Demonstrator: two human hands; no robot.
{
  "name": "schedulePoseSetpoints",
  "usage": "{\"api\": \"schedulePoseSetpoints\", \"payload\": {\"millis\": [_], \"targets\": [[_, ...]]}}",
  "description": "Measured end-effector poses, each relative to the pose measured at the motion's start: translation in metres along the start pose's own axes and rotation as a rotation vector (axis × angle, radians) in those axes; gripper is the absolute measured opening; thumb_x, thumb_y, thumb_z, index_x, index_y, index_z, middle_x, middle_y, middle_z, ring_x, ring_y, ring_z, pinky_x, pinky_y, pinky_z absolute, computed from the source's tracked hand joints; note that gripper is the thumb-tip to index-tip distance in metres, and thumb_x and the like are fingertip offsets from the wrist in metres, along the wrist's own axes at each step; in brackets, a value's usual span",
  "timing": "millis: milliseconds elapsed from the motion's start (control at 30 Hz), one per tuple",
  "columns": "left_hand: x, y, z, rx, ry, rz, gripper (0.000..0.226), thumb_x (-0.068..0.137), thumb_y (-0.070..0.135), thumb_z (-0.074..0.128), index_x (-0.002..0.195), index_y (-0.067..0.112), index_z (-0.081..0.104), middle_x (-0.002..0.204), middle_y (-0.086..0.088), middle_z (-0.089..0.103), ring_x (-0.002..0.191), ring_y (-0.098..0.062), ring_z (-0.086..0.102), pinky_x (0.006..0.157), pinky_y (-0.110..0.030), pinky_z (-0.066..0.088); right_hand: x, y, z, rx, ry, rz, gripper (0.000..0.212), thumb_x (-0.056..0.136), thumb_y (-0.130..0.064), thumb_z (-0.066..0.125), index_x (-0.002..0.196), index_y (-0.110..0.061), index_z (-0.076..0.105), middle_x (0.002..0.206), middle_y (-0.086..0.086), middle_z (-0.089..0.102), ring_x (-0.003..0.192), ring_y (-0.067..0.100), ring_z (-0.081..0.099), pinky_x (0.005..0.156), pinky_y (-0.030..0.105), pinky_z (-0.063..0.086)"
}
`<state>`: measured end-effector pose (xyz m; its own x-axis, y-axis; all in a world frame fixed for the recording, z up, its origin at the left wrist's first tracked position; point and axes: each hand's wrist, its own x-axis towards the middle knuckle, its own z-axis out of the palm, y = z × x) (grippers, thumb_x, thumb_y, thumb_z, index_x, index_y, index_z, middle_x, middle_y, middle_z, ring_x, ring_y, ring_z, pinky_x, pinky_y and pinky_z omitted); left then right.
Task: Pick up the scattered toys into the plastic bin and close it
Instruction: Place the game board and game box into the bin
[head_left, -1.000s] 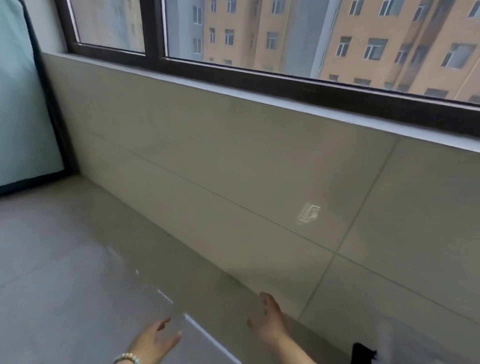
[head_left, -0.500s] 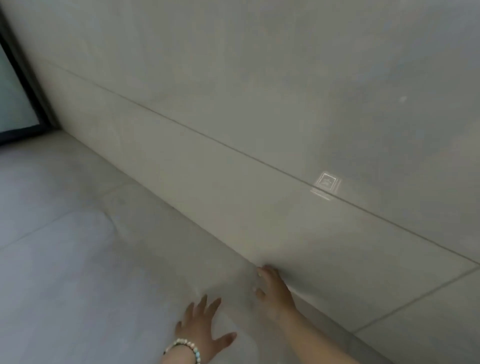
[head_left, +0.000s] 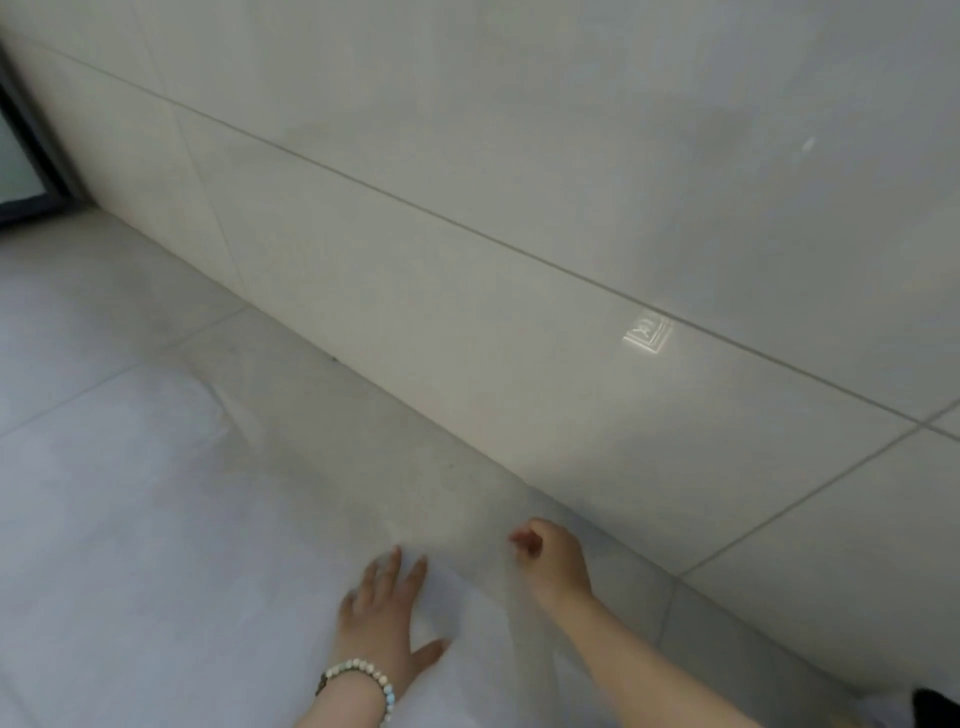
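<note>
Progress can't be judged, no toys or bin showing: left hand (head_left: 382, 618) spread flat near the wall (head_left: 467, 156), right hand (head_left: 553, 561) curled, grip unclear.

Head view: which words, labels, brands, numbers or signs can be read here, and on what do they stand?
No text can be read anywhere in this view.
clear square patch on the wall tile: a raised mark, too blurred to read.
bead bracelet: no lettering shows.
</note>
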<state>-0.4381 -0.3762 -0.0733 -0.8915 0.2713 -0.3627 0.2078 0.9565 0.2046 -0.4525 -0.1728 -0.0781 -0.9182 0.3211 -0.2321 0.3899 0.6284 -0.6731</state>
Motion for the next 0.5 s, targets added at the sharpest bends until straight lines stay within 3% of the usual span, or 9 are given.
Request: {"api": "schedulePoseSetpoints", "payload": {"millis": [67,133,200,333,500], "targets": [[-0.014,-0.001,0.001,0.016,-0.107,-0.015,0.095,0.078,0.071,0.039,0.147,0.031,-0.012,0.157,0.004,-0.014,0.146,-0.021,0.0,0.115,-0.037,0.014,-0.011,0.0,-0.011,0.17,-0.015,0.106,0.026,0.079,0.006,0.056,0.075,-0.019,0.063,0.074,-0.004,0.061,0.069,0.012,0.057,0.062,0.008,0.041],[-0.029,-0.002,-0.003,0.006,-0.071,-0.001,0.09,0.082,0.07,0.039,0.147,0.033,-0.01,0.158,0.005,-0.01,0.146,-0.021,0.004,0.116,-0.037,0.014,-0.025,-0.005,-0.027,0.344,-0.012,0.195,0.032,0.081,0.008,0.055,0.07,-0.022,0.059,0.07,-0.003,0.058,0.06,0.011,0.053,0.055,0.015,0.045],[-0.049,0.003,-0.02,-0.009,-0.054,0.005,0.085,0.084,0.068,0.038,0.148,0.034,-0.007,0.158,0.005,-0.006,0.145,-0.02,0.007,0.116,-0.035,0.015,-0.045,-0.019,-0.053,0.482,-0.043,0.224,0.033,0.083,0.011,0.055,0.071,-0.02,0.056,0.069,0.0,0.055,0.058,0.009,0.053,0.047,0.012,0.046],[-0.095,0.027,-0.063,-0.062,0.013,0.02,0.08,0.085,0.064,0.041,0.149,0.031,0.004,0.158,0.006,0.006,0.144,-0.016,0.014,0.115,-0.031,0.019,-0.105,-0.056,-0.131,0.469,-0.149,0.117,0.026,0.086,0.004,0.058,0.074,-0.019,0.055,0.07,0.0,0.055,0.054,0.004,0.054,0.046,0.011,0.045],[-0.18,0.093,-0.143,-0.139,0.096,0.136,0.067,0.089,0.058,0.04,0.145,0.024,0.025,0.15,0.005,0.03,0.137,-0.017,0.031,0.11,-0.03,0.03,-0.226,-0.07,-0.244,0.495,-0.038,0.089,0.012,0.089,-0.002,0.058,0.081,-0.01,0.059,0.067,0.003,0.056,0.051,0.004,0.052,0.042,0.01,0.041]]}}
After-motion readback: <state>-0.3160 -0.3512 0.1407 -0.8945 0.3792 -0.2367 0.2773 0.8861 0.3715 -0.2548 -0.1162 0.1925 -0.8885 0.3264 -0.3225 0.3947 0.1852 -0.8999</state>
